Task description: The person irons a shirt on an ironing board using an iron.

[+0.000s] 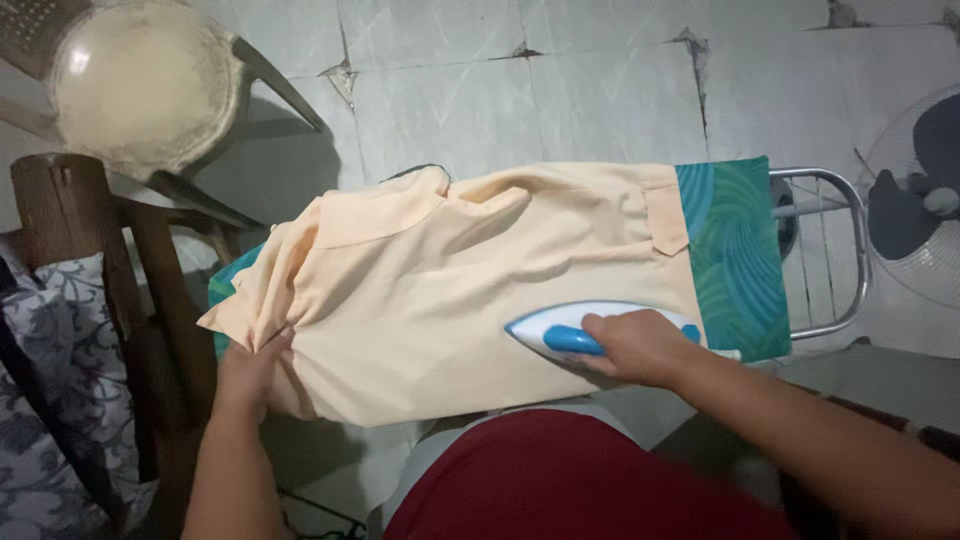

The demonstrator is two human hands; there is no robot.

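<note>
While the right hand has its grip closed on the handle of the iron, the iron rests on a peach shirt spread across the green-covered board. At the shirt's left edge, the left hand pinches the cloth. A fan stands to the right.

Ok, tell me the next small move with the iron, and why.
Probably slide the iron leftward toward the left hand. Its tip points that way, the right hand grips its handle, and the left hand pinches the shirt edge, with cloth between them to be pressed.
</note>
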